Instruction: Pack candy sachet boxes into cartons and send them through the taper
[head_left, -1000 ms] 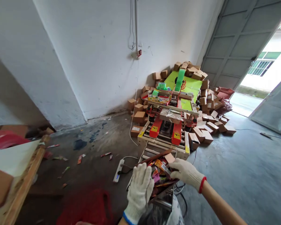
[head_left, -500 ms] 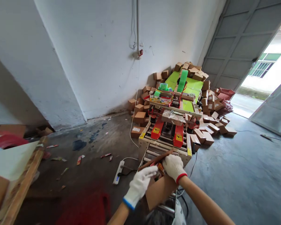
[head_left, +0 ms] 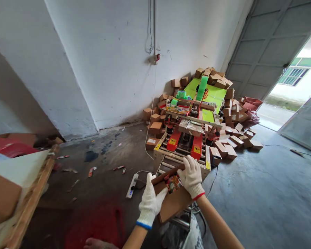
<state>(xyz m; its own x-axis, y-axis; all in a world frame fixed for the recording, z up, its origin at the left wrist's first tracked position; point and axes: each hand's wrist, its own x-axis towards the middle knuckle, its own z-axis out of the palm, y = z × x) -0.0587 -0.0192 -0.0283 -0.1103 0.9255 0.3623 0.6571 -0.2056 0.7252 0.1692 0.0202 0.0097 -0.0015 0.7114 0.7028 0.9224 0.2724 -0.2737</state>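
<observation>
An open cardboard box sits tilted on the near rollers of a conveyor, with colourful packets showing inside. At its left end, my left hand in a white knit glove with a blue cuff has its thumb spread from its stretched fingers. My right hand, gloved in white with a red cuff, grips the box's right end with fingers over the raised far flap. The fingertips of that hand are partly hidden.
Ahead stands a taping machine with red guides and green tape. Many brown boxes lie heaped around it. A power strip rests on the floor at left. A wooden-edged table stands far left, and a red blurred object is below.
My left hand has turned upright and its thumb has spread. My right hand has shifted slightly up at the box's right end. More of the packets shows, and the view has swung slightly left.
</observation>
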